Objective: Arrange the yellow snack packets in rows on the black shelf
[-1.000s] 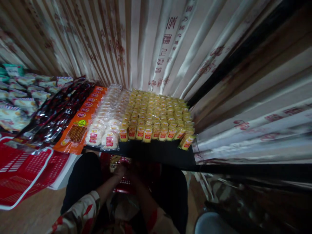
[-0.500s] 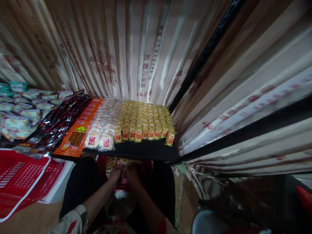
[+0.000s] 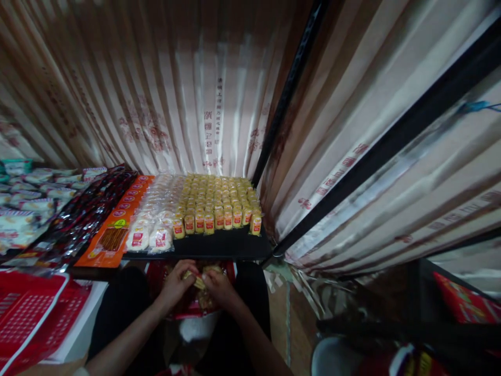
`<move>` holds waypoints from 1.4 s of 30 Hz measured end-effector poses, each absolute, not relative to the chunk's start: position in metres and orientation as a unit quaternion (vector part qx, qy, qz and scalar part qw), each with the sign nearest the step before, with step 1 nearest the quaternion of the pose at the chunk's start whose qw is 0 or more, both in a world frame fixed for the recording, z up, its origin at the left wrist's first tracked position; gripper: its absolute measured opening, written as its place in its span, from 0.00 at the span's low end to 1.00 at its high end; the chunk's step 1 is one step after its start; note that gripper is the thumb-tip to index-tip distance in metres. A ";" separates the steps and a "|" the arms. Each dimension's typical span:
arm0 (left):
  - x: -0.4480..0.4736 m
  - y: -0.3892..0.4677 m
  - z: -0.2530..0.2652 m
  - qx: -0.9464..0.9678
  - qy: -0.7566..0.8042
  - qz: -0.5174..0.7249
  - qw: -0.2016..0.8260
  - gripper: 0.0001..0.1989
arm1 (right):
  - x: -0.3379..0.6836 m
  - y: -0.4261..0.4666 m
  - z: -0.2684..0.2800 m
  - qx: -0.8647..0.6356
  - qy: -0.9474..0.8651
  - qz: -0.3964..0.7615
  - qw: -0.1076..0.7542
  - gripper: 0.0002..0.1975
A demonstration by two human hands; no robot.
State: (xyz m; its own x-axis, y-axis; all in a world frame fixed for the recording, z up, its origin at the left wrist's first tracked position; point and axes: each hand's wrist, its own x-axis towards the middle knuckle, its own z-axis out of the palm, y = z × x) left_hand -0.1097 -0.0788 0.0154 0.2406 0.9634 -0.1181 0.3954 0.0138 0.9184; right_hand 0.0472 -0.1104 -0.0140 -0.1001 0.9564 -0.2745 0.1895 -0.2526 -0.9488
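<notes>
Between my knees is a red container or bag (image 3: 183, 315) with small yellowish wrapped snacks inside. Over its opening, my left hand (image 3: 176, 286) and my right hand (image 3: 221, 287) come together, fingers closed around a yellow wrapped snack (image 3: 199, 282). The picture is too dim to show exactly how each finger grips it. Beyond my hands, rows of upright yellow wrapped snacks (image 3: 219, 201) fill part of a black tabletop (image 3: 219, 245). White round packets (image 3: 151, 235) stand in rows left of them.
Left on the table lie an orange snack pack (image 3: 113, 230), dark shiny packets (image 3: 86, 209) and white-green bags (image 3: 23, 224). A red basket (image 3: 27, 313) is at the lower left. Pleated printed curtains (image 3: 219, 104) and a black bar (image 3: 352, 188) bound the back and right.
My hands have lifted slightly out of the red container, and a yellow wrapped snack now shows between them. My view has shifted right, so the table's goods appear further left.
</notes>
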 end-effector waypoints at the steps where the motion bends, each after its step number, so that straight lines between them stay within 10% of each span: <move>1: -0.106 -0.076 0.021 0.642 0.531 0.310 0.459 0.06 | 0.048 -0.109 -0.012 -0.562 -0.483 0.559 0.371 0.11; 7: -0.073 -0.057 0.044 0.670 0.499 0.351 0.423 0.15 | 0.064 -0.103 0.013 -0.569 -0.473 0.502 0.447 0.15; 16: -0.017 -0.012 0.082 0.669 0.533 0.346 0.385 0.22 | 0.147 -0.053 0.034 -0.727 -0.430 0.072 0.531 0.25; 42: 0.041 0.067 0.085 0.618 0.507 0.312 0.514 0.24 | 0.202 0.024 0.030 -0.781 -0.341 0.216 0.477 0.31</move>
State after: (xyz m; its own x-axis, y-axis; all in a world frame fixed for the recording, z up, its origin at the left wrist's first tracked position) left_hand 0.0406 0.0674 0.0848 0.2923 0.9467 -0.1353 0.3054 0.0417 0.9513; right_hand 0.2021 0.0243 0.0299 0.6738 0.7389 -0.0111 0.3277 -0.3122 -0.8917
